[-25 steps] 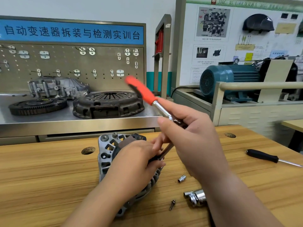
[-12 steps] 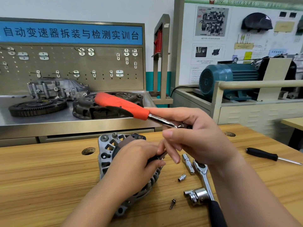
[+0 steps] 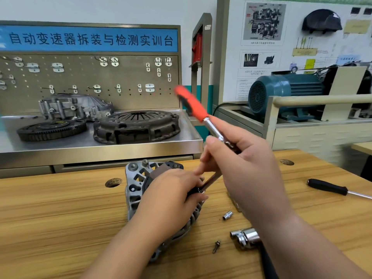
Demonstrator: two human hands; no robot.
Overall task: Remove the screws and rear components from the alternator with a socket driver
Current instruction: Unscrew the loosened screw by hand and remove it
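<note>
Bracing alternator (image 3: 134,187) w/ L hand (image 3: 171,200), fingers curled over its rear, prob. to stop rotation; R hand (image 3: 247,170) fingers wrapped round driver (image 3: 192,106) shaft, angled into rear.

The left hand (image 3: 171,198) and the right hand (image 3: 247,168) are bare. Both forearms are bare too: the left forearm (image 3: 124,248) and the right forearm (image 3: 302,248) show uncovered skin from the wrists to the lower edge of the view. The fingers are slim and the knuckles smooth. The one nail that can be made out, on the right thumb (image 3: 211,140), looks short and rounded, though slightly blurred.
</note>
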